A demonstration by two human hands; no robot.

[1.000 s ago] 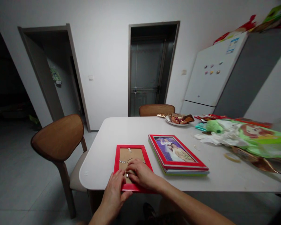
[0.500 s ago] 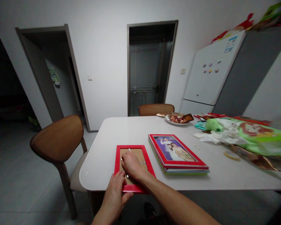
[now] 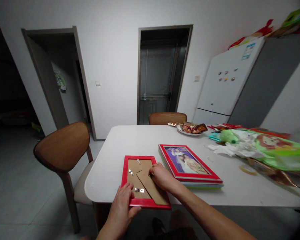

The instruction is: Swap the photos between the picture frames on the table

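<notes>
A red picture frame (image 3: 126, 166) lies face down at the table's near edge, its brown backing board (image 3: 142, 165) showing. My left hand (image 3: 123, 201) grips the frame's lower left side, thumb at the near edge. Fingers of my right hand (image 3: 162, 178) are closed at the right side of the backing, on a small metal clip mostly hidden under them. Other metal clips show at the top (image 3: 139, 161), left (image 3: 131, 172) and bottom (image 3: 140, 190). A brown stand leg (image 3: 152, 188) lies slanted across the lower right of the backing, partly beneath my right hand.
Right of the frame is a stack of frames (image 3: 190, 163), a wedding photo on top. Farther back stand a plate of food (image 3: 191, 133) and a chair (image 3: 167, 118). Bags and tissues (image 3: 240, 143) and a tape roll (image 3: 247, 170) lie at right. Another chair (image 3: 62, 150) stands left.
My right hand has moved from the middle-left of the backing to its right side, uncovering the left and bottom clips and the stand leg. My left hand keeps its place on the frame.
</notes>
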